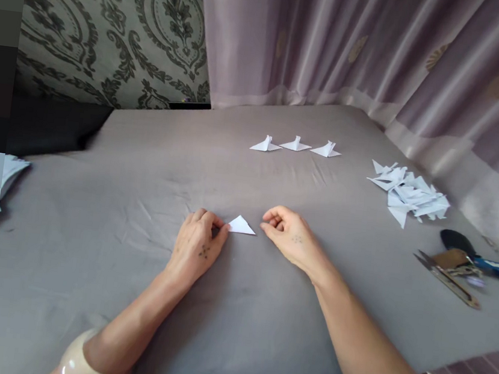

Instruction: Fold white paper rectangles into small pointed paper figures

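Observation:
A small white folded paper triangle (240, 225) lies on the grey cloth, its point facing away from me. My left hand (200, 235) pinches the triangle's left corner between thumb and fingers. Just off the right corner, my right hand (287, 231) hovers with loosely curled fingers, a gap between thumb and forefinger and nothing in it. Farther back, a row of three folded paper figures (296, 144) stands with wings spread. To the right is a heap of similar white paper pieces (419, 196).
A utility knife (451, 281), a brown tag (450, 258) with keys, and a black and blue handled tool (494, 265) lie at the right. Paper sheets (14, 176) are at the left edge, below a black object (57, 127). Curtains (294, 41) hang behind.

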The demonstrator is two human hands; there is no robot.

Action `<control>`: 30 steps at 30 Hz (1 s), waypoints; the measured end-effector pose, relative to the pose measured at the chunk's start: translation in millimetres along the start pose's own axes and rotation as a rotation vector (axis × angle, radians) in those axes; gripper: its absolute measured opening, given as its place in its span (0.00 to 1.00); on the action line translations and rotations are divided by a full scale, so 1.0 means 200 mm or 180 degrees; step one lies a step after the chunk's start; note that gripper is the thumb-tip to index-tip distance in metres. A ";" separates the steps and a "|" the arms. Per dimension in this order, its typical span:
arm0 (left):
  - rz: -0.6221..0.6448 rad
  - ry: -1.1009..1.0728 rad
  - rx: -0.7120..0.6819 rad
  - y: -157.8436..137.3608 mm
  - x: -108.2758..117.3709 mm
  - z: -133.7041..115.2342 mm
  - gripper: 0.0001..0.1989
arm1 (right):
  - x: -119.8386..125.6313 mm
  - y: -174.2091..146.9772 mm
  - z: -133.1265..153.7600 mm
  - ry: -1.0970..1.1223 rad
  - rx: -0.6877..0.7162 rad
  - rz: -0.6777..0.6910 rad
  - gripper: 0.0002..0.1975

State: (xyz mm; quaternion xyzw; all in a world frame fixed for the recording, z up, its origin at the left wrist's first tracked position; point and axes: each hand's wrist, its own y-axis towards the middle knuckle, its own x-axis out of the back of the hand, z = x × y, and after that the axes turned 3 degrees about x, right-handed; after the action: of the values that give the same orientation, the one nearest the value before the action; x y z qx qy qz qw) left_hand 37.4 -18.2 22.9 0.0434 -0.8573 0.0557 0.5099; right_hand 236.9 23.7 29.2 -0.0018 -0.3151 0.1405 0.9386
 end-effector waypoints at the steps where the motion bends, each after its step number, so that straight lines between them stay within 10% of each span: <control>1: 0.0006 0.0006 0.0008 0.00 0.00 0.00 0.09 | -0.01 0.00 0.01 0.0083 0.0156 -0.0148 0.05; 7: -0.0101 0.0042 -0.0106 0.00 -0.02 0.02 0.09 | -0.12 -0.05 0.09 0.0012 0.1340 -0.0071 0.13; 30: -0.0300 -0.1104 0.0167 0.05 0.00 0.14 0.07 | -0.19 -0.17 0.18 -0.2236 0.1752 0.0392 0.23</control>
State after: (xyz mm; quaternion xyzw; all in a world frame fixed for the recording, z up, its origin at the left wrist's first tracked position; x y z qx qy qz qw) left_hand 11.5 -12.9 9.2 0.1057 -0.9277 0.0458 0.3551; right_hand 195.9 -21.9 38.1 0.2770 -0.5648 0.2667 0.7301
